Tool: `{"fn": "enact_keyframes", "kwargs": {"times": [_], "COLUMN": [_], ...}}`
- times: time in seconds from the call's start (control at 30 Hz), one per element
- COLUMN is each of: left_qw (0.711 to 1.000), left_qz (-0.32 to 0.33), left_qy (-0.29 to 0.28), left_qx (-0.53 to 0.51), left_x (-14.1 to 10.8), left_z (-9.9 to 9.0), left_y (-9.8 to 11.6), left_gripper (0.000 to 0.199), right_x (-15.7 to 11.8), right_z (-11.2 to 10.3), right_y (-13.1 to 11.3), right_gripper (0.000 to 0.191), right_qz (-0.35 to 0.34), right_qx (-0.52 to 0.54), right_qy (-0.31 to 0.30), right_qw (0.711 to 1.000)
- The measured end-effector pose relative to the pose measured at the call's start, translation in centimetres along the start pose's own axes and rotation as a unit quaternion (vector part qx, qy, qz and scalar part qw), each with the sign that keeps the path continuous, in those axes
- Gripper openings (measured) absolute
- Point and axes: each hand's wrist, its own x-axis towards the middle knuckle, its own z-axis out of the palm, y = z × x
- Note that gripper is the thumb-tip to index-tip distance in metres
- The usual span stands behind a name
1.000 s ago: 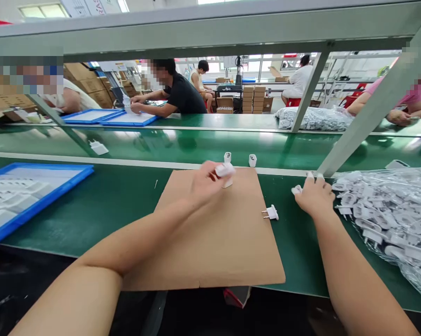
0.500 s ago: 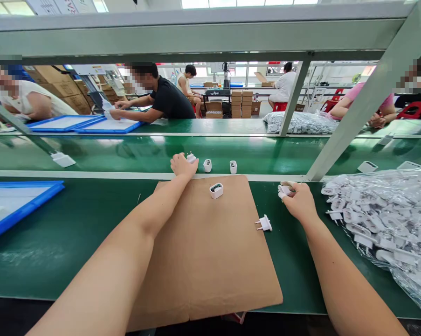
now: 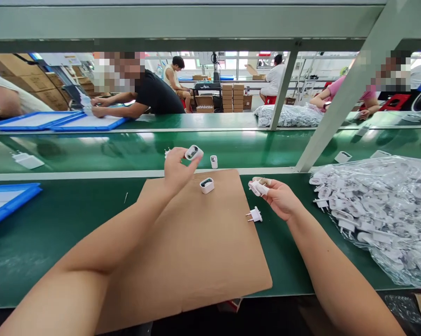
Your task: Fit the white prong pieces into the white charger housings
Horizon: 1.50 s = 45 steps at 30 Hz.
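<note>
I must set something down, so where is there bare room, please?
Bare: near half of the cardboard, right of the left forearm; green tabletop between that forearm and the blue tray, save a thin sliver. Crowded: the far half, around the left hand and a white housing; the tabletop's right, under bagged parts.

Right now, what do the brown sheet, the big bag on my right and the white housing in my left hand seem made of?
Brown sheet: probably cardboard, matte, its tan face showing no glare.
Bag: likely plastic film, clear and glossy, with wrinkled highlights.
White housing: likely moulded plastic, fairly smooth, with rounded edges; exact type unclear.
</note>
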Motion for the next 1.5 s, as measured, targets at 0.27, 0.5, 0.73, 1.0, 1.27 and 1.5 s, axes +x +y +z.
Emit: {"fn": "enact_keyframes", "kwargs": {"times": [0.27,0.5,0.73,1.0,1.27,1.5], "left_qw": [0.929,0.913,0.908,0.908,0.901,0.888], "left_qz": [0.092,0.025,0.032,0.039,0.019,-0.019], "left_qy": [-0.319,-0.342,-0.342,-0.336,-0.353,-0.366], "left_qx": [-0.165,-0.221,-0.240,-0.246,-0.253,-0.278], "left_x": [-11.5,-12.8,-12.7,-12.7,-12.4,-12.5], "left_z": [-1.9,-0.2,-0.1,0.1,-0.1,0.1], "left_y": [7.8,6.4,6.3,6.0,6.3,6.2], "left_gripper": [0.015,0.041,0.021,0.020,0.020,0.023], "right_x": [-1.1,-2.9,-3.5,-2.8,-3.0,-2.4], "right_z": [2.0,4.1,4.8,4.7,5.6,5.5], "right_y": [0.0,1.6,2.4,2.7,1.9,1.4], "right_gripper": [0.048,0.024,0.023,0.026,0.032,0.027], "right_qz": [-0.080,-0.214,-0.327,-0.350,-0.353,-0.313], "right_qx": [-0.106,-0.343,-0.499,-0.531,-0.601,-0.609], "right_qy": [0.014,-0.037,-0.107,-0.106,-0.094,-0.109], "right_qw": [0.991,0.914,0.795,0.764,0.711,0.721]}}
